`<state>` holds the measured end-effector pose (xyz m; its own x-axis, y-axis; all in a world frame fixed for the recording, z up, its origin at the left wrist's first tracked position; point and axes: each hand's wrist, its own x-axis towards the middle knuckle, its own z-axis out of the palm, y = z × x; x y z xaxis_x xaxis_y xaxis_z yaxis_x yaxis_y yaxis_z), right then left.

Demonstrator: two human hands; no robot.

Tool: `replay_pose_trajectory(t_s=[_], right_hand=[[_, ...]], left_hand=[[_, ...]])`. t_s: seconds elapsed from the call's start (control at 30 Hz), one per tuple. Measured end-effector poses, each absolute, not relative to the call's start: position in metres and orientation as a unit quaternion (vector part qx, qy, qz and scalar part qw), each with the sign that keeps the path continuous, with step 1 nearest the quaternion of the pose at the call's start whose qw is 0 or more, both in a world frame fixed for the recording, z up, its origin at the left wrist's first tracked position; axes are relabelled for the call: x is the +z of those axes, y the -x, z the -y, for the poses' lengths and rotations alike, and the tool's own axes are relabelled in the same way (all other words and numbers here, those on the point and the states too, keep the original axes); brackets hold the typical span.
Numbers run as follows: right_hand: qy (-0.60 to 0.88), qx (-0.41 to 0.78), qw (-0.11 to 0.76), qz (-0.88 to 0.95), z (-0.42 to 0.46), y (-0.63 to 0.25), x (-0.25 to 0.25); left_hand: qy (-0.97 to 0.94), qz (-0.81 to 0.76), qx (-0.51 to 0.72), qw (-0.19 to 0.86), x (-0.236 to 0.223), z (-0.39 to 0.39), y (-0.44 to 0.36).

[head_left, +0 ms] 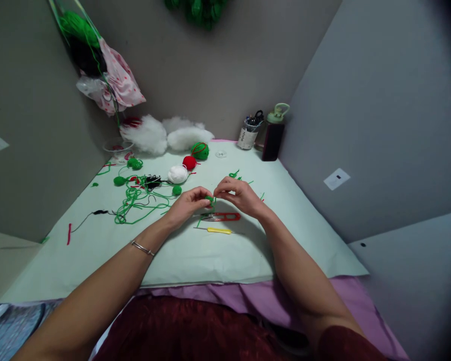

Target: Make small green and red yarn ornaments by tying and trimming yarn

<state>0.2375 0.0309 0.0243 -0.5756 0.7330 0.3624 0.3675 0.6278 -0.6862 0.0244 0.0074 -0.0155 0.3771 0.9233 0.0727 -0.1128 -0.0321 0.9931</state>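
Note:
My left hand is closed, with thumb and fingers pinching a small green yarn piece. Close against it, my right hand pinches at a strand of green yarn that runs from the piece. A green tail hangs down toward the table. Below the hands lie thread snips with orange handles, and nearer to me a crochet hook with a yellow grip. The fingertips partly hide the green piece, so its shape is unclear.
Tangled green yarn and black yarn lie on the left. Behind are a white yarn ball, a red ball, a green ball and white stuffing. A pen cup, dark phone and bottle stand back right.

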Motion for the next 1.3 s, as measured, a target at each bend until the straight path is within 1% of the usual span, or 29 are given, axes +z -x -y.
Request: replay_pose_trajectory(t_s=[0.17, 0.33, 0.4, 0.47, 0.57, 0.63, 0.7, 0.9, 1.07, 1.13, 1.2, 1.23, 1.3], right_hand=[[0.349, 0.268, 0.352, 0.826, -0.031, -0.235, 0.022], [0.369, 0.227, 0.330, 0.839, -0.031, -0.234, 0.020], [0.369, 0.223, 0.334, 0.838, -0.032, -0.233, 0.018], [0.370, 0.237, 0.350, 0.827, -0.032, -0.232, 0.016], [0.365, 0.302, 0.372, 0.798, -0.030, -0.227, 0.014], [0.351, 0.341, 0.371, 0.789, -0.026, -0.224, 0.016], [0.335, 0.340, 0.362, 0.801, -0.022, -0.221, 0.018], [0.326, 0.206, 0.319, 0.866, -0.024, -0.218, 0.010], [0.364, 0.041, 0.325, 0.872, -0.016, -0.211, 0.002], [0.361, 0.008, 0.342, 0.867, -0.007, -0.205, 0.005], [0.348, 0.052, 0.387, 0.852, 0.001, -0.199, 0.012], [0.345, 0.107, 0.416, 0.835, 0.003, -0.197, 0.015], [0.342, 0.268, 0.455, 0.777, 0.003, -0.196, 0.022]], left_hand=[[-0.562, -0.344, 0.445, 0.607, -0.015, -0.008, -0.025], [-0.556, -0.344, 0.444, 0.613, -0.013, -0.007, -0.026], [-0.552, -0.351, 0.447, 0.610, -0.012, -0.007, -0.026], [-0.550, -0.362, 0.449, 0.604, -0.011, -0.007, -0.026], [-0.553, -0.368, 0.449, 0.598, -0.013, -0.008, -0.025], [-0.553, -0.365, 0.450, 0.598, -0.015, -0.008, -0.026], [-0.548, -0.367, 0.454, 0.600, -0.018, -0.009, -0.026], [-0.526, -0.378, 0.446, 0.617, -0.021, -0.007, -0.029], [-0.540, -0.398, 0.440, 0.597, -0.018, -0.009, -0.028], [-0.543, -0.419, 0.447, 0.574, -0.018, -0.011, -0.026], [-0.540, -0.443, 0.444, 0.561, -0.019, -0.013, -0.025], [-0.536, -0.448, 0.441, 0.563, -0.019, -0.014, -0.024], [-0.532, -0.437, 0.434, 0.581, -0.018, -0.014, -0.024]])
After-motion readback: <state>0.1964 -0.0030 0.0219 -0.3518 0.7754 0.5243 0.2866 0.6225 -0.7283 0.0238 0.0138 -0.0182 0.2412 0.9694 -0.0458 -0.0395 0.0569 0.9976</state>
